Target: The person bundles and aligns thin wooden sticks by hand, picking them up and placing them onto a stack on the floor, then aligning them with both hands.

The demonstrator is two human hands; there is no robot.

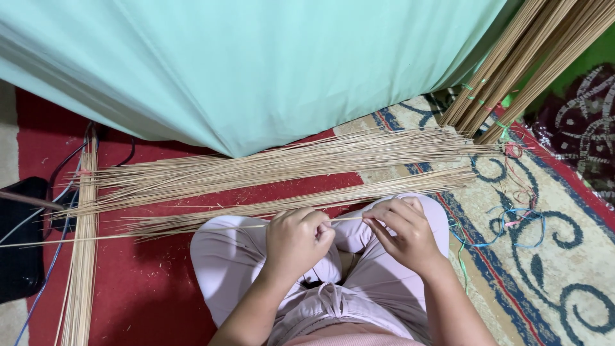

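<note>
While loose sticks (pixel 288 170) lay on the carpet (pixel 160 282), one stick (pixel 128 235) was gripped by the left hand (pixel 296 240) and right hand (pixel 400 232).

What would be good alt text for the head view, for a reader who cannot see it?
Seen from above, a seated person's left hand and right hand together pinch one thin stick over their lap. Loose piles of similar sticks lie across the red patterned carpet in front, with tied stick bundles at upper right and a pale green cloth above.
</note>
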